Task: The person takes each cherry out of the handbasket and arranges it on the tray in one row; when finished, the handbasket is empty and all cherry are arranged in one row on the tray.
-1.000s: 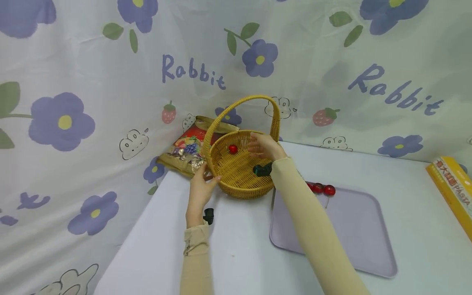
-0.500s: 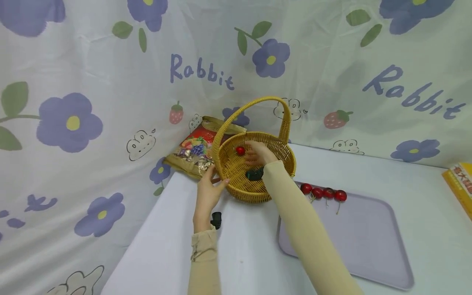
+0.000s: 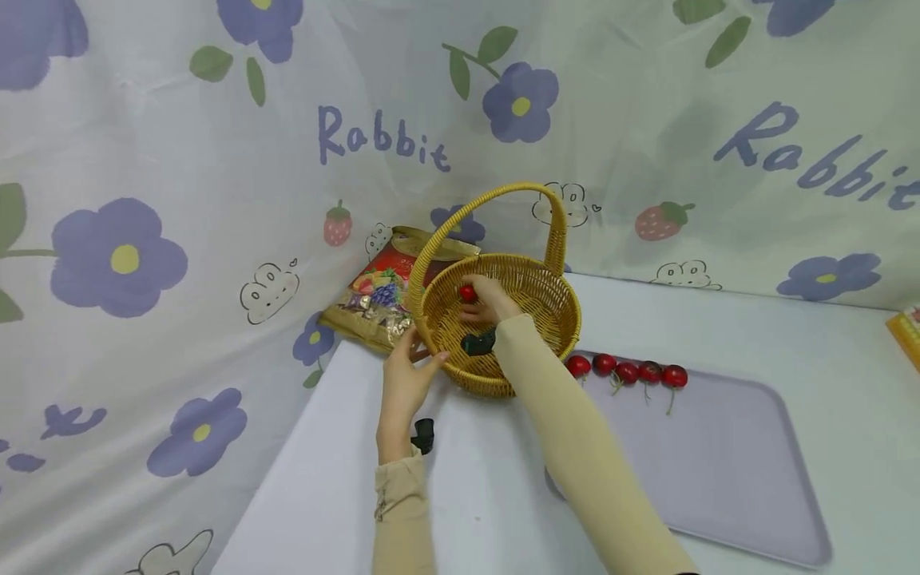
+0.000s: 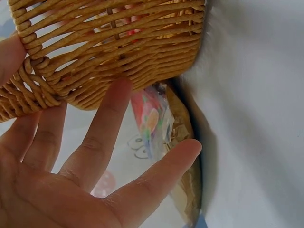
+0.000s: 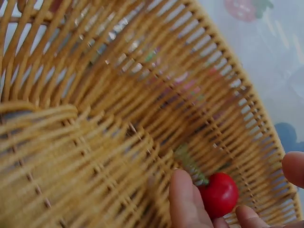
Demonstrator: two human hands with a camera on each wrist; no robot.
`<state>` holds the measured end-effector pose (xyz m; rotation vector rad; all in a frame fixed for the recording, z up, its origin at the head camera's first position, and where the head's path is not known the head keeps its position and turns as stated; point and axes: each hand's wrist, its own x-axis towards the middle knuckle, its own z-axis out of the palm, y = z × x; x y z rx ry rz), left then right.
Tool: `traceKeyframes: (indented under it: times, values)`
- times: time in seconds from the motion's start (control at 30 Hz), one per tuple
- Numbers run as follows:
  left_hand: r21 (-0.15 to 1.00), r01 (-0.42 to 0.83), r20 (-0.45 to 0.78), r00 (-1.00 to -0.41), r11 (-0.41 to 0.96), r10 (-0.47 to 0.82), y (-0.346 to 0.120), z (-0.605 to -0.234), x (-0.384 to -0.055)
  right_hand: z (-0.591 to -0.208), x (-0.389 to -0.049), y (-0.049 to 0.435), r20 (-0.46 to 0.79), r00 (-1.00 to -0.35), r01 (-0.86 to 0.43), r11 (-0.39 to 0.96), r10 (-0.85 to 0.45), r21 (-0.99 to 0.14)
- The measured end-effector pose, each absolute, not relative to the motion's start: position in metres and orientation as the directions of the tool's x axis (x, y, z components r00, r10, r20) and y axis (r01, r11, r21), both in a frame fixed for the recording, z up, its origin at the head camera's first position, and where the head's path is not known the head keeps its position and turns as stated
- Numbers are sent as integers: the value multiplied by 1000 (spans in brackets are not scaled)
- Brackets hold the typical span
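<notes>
A yellow wicker basket [image 3: 496,383] with a tall arched handle stands on the white table. My left hand [image 3: 406,383] holds its near left side, thumb at the rim and several fingers against the outer wall; in the left wrist view the index finger is stretched away from the weave. Inside the basket, my right hand [image 3: 485,299] is at a red cherry [image 5: 219,194] with a green stem. In the right wrist view some fingers [image 5: 183,199] are beside the cherry, while the thumb stays apart from it. The lower part of the right hand is out of that view.
Several cherries with stems lie in a row along the back edge of a pale purple tray [image 3: 726,463], right of the basket. A shiny fruit-printed bag [image 3: 374,295] lies behind left. A yellow box [image 3: 907,331] stands far right. Printed cloth [image 3: 251,176] hangs behind the table.
My right hand has moved left and deeper into the basket, reaching the cherry. The forearm's shift uncovers more cherries on the tray. The left hand keeps its place on the basket.
</notes>
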<state>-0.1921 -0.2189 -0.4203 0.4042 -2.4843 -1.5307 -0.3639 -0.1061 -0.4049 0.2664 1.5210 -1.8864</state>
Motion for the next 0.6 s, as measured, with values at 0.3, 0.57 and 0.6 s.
traceKeyframes:
  times: [0.3,0.57,0.6]
  values:
    - [896,-123,32,-940,426,-338,-217,-418,-192,-413,-361,-117,-513,-778,598,-177,-363,-782]
    - [885,-135,4,-955,446,-297,-225,-418,-191,-417,-356,-117,-505,-820,565,-249,-269,-787]
    - [882,-140,-1,-955,450,-295,-230,-416,-189,-414,-354,-122,-500,-821,563,-254,-275,-786]
